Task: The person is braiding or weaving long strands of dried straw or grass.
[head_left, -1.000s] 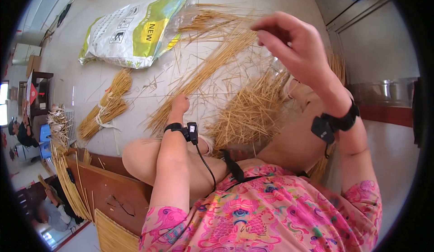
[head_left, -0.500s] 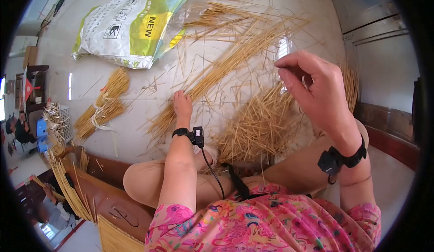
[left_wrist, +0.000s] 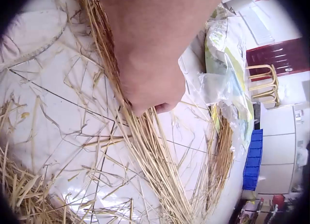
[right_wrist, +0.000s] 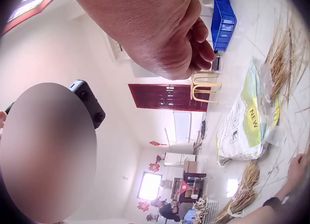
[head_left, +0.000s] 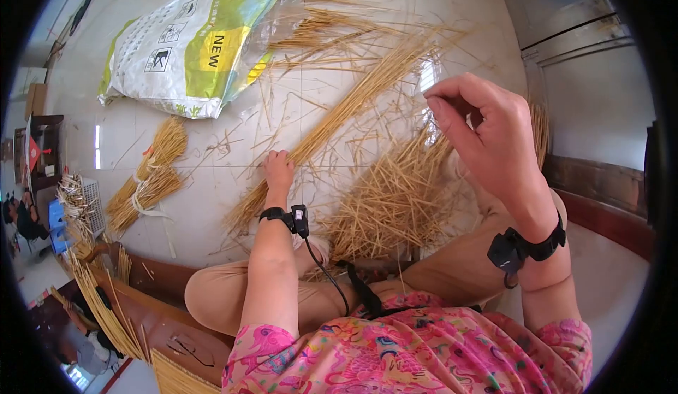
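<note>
My left hand [head_left: 279, 170] reaches down to the floor and grips a long bundle of straw stalks [head_left: 349, 104] near its lower end. In the left wrist view the curled fingers lie round the stalks [left_wrist: 162, 163], which fan out beyond the hand. My right hand [head_left: 487, 118] is raised above the floor, its fingers curled and the thumb close to the forefinger tip. Nothing shows between them. Below that hand spreads a heap of loose, short straw [head_left: 395, 196], between my legs. In the right wrist view the right hand [right_wrist: 179, 45] appears from its side, fingers bent.
A white and green plastic sack [head_left: 169, 48] lies at the back left, with more straw [head_left: 325, 30] by its mouth. A tied straw bundle [head_left: 152, 175] rests left of my left hand. A wooden bench [head_left: 169, 316] stands at lower left. Scattered stalks litter the tiled floor.
My right hand has come down and nearer to my body from its higher reach, fingers still curled. The left hand stays at the straw bundle. The head view has shifted slightly.
</note>
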